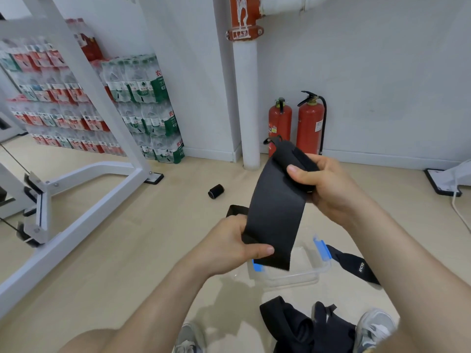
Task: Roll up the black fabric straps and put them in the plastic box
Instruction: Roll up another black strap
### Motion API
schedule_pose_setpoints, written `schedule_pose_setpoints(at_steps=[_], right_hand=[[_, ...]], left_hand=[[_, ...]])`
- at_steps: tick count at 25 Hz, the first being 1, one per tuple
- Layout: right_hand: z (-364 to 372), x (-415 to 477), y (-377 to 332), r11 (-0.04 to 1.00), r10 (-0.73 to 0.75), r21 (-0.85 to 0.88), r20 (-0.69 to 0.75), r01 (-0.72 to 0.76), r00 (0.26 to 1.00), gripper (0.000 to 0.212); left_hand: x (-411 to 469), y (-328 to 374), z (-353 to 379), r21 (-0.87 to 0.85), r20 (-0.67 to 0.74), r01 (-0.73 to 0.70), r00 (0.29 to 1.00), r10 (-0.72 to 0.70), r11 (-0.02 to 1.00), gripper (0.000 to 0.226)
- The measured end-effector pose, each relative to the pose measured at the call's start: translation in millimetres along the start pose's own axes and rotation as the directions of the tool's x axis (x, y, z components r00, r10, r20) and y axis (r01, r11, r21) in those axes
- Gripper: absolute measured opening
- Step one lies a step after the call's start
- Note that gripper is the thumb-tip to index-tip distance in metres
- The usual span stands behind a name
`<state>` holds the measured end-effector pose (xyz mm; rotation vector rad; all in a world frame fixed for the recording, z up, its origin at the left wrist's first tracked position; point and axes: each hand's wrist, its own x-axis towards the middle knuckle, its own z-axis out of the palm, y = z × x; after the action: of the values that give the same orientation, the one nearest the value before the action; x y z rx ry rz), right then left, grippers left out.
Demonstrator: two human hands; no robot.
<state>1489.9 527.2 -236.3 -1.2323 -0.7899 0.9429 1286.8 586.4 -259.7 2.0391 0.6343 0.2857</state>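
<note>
Held strap point(276, 212): it is spanning the gap between the two hands, raised above the floor, running from lower left up to upper right.

Left hand point(234, 243): it is pinching the lower end, thumb lying flat across the front face, the other fingers curling behind the fabric. A short black tail is sticking out past the knuckles on the far side.

Right hand point(323, 184): it is gripping the upper end, thumb pressing on the front, fingers wrapping round a doubled-over portion of the fabric.

Appearance: the strap is showing as a wide, flat, matte black band with a square-cut lower edge. Its upper end is folding over on itself, and a thin loop is poking out at the very top.

Plastic box point(300, 277): clear, with blue latches, it is sitting open on the floor directly beneath the strap's lower edge, which is overlapping it in view.

Other straps: one rolled strap point(216, 191) is lying on the floor well beyond the hands; one flat strap point(356, 267) is lying just right of the box; a loose black pile point(300, 324) is lying near the shoes point(374, 324).
</note>
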Motion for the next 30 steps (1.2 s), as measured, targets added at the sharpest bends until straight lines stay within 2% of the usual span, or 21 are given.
schedule_pose_setpoints(at_steps=[3,5,7,10,12,14,15,17,19,21,22,23,25,26,28,30], right_hand=[[-7.6,7.3,12.0,0.983,-0.044,-0.183,-0.243,-0.001,0.969,0.020],[-9.0,11.8,23.2,0.950,-0.110,-0.313,-0.318,0.005,0.942,0.022],[-7.0,13.4,30.2,0.884,-0.193,-0.466,-0.328,0.019,0.925,0.024],[0.8,7.2,30.0,0.708,-0.339,-0.699,-0.209,0.102,0.917,0.030],[7.5,3.4,25.9,0.689,-0.346,-0.700,-0.087,0.189,0.934,0.034],[12.4,0.3,19.6,0.711,-0.309,-0.656,0.032,0.253,0.951,0.034],[14.3,-0.6,17.2,0.716,-0.284,-0.641,0.093,0.275,0.954,0.034],[19.6,-3.9,14.8,0.689,-0.205,-0.660,0.219,0.299,0.954,0.034],[28.3,-8.2,16.7,0.603,-0.131,-0.724,0.323,0.334,0.937,0.032],[35.7,-11.6,17.6,0.560,-0.092,-0.749,0.368,0.354,0.925,0.034],[38.1,-13.2,16.6,0.581,-0.079,-0.742,0.357,0.334,0.931,0.037],[39.2,-14.3,15.1,0.657,-0.070,-0.700,0.314,0.281,0.947,0.040],[39.8,-16.0,14.6,0.878,-0.027,-0.466,0.183,0.111,0.983,0.042],[41.3,-17.2,16.2,0.950,0.014,-0.310,0.147,0.033,0.989,0.039],[48.6,-18.4,21.4,0.995,0.084,-0.061,0.128,-0.077,0.988,0.029],[56.2,-19.1,27.6,0.996,0.087,-0.022,0.083,-0.085,0.993,0.030]], left_hand=[[-3.1,-4.9,6.5,-0.028,0.040,0.049,0.998,-0.048,0.998,0.015],[-5.6,-4.5,10.6,0.036,-0.031,0.021,0.999,-0.020,0.999,0.008],[-6.9,-2.2,15.2,0.039,-0.146,0.024,0.989,-0.018,0.999,0.008],[-6.2,-3.6,16.6,-0.126,-0.210,0.101,0.970,-0.126,0.987,0.014],[-6.1,-9.4,8.1,-0.222,-0.157,0.223,0.953,-0.261,0.949,0.016],[-5.7,-12.0,-4.2,-0.186,-0.106,0.311,0.937,-0.334,0.932,0.020],[-5.3,-11.4,-9.4,-0.190,-0.155,0.292,0.934,-0.322,0.937,0.024],[-2.3,-7.1,-15.5,-0.354,-0.325,0.077,0.925,-0.199,0.932,0.035],[2.1,-1.5,-14.4,-0.467,-0.376,-0.107,0.922,-0.088,0.878,0.044],[9.1,-3.0,-10.7,-0.380,-0.370,-0.129,0.929,-0.023,0.916,0.034],[11.8,-4.3,-8.9,-0.346,-0.372,-0.126,0.928,-0.013,0.930,0.026],[14.3,-5.0,-6.6,-0.348,-0.384,-0.126,0.923,-0.019,0.929,0.019],[19.2,-2.2,0.7,-0.434,-0.461,-0.157,0.885,-0.069,0.887,0.012],[20.5,0.3,5.7,-0.468,-0.505,-0.176,0.857,-0.098,0.866,0.009],[21.6,6.3,16.2,-0.448,-0.570,-0.202,0.815,-0.105,0.871,0.008],[20.6,9.5,23.9,-0.411,-0.579,-0.207,0.811,-0.079,0.888,0.008]])
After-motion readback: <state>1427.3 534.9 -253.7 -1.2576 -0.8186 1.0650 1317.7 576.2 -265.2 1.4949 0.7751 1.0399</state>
